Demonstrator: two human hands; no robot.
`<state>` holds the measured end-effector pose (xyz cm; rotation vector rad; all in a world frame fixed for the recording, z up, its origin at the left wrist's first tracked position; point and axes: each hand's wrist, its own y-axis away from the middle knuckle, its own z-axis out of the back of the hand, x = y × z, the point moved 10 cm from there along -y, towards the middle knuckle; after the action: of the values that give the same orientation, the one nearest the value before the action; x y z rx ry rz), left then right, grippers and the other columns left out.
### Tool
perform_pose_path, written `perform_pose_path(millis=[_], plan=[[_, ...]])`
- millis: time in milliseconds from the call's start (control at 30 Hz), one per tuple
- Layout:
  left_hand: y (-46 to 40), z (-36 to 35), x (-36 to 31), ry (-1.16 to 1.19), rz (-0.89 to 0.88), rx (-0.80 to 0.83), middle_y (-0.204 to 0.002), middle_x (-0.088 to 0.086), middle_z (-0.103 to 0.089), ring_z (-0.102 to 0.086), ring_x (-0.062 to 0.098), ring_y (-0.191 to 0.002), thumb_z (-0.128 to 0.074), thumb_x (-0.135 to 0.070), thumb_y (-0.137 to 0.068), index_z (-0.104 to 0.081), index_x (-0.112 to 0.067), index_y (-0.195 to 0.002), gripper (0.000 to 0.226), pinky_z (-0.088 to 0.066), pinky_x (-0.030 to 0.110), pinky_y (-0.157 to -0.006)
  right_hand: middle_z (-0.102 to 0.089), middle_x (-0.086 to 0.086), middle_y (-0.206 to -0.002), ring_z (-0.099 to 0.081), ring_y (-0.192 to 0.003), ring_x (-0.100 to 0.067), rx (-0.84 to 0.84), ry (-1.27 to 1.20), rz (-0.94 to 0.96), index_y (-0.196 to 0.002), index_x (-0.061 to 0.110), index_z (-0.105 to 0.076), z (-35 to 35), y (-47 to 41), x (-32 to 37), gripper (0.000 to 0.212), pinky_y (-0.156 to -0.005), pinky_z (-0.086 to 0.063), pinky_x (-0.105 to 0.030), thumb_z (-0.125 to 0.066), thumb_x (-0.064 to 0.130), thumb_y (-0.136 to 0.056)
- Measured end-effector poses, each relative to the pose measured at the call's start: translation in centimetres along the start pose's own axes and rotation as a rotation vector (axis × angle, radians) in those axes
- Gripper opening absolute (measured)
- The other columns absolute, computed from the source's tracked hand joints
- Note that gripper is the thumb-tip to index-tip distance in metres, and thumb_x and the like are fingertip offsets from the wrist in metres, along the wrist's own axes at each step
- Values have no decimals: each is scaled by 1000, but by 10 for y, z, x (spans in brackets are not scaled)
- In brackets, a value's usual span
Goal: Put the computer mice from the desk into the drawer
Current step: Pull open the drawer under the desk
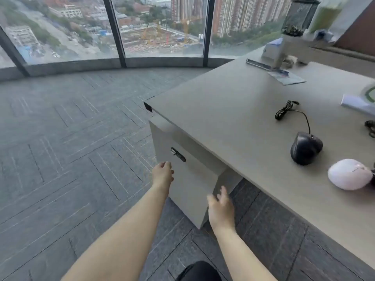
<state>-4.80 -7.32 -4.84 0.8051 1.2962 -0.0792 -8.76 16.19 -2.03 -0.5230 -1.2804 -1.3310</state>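
Observation:
A black wired mouse (306, 148) lies on the grey desk (223, 110), its cable coiled behind it. A white mouse (350, 174) rests to its right, near the frame's right edge. Under the desk's left end stands a grey drawer cabinet (192, 191) with a black lock (178, 154) on its front; the front looks closed. My left hand (163, 173) is at the cabinet's left front edge, fingers loosely curled, holding nothing. My right hand (221, 207) is at the cabinet's right front corner, fingers spread, empty.
A mesh pen holder (300, 15), a blue-white box (274, 49), a metal strip (258, 64) and papers (286, 77) sit at the desk's far end. More papers (359, 102) lie at the right edge. Grey carpet (71, 149) spreads left, up to floor-high windows.

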Motion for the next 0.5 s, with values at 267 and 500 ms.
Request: perform_pose_path(millis=[267,500], plan=[[-48,-29,-2,213,117,-80,-91,12,-61,-62,28,-90,-53,-19,-92,-54,-11,-76,18,-57,46,-83,-57,1,-133,-57,-100,6,-36,-82,43,-140,20,-44,-5,-18,1,54,-74,-51,-10,-48,4,-88],[-49,-21,5,288,109,-164,-103,15,-54,-54,27,-94,-47,-15,-93,-52,-7,-83,14,-57,47,-75,-64,4,-128,-58,-118,-7,0,-22,50,-130,21,-56,-4,-9,-3,49,-99,-49,-33,-45,6,-85]])
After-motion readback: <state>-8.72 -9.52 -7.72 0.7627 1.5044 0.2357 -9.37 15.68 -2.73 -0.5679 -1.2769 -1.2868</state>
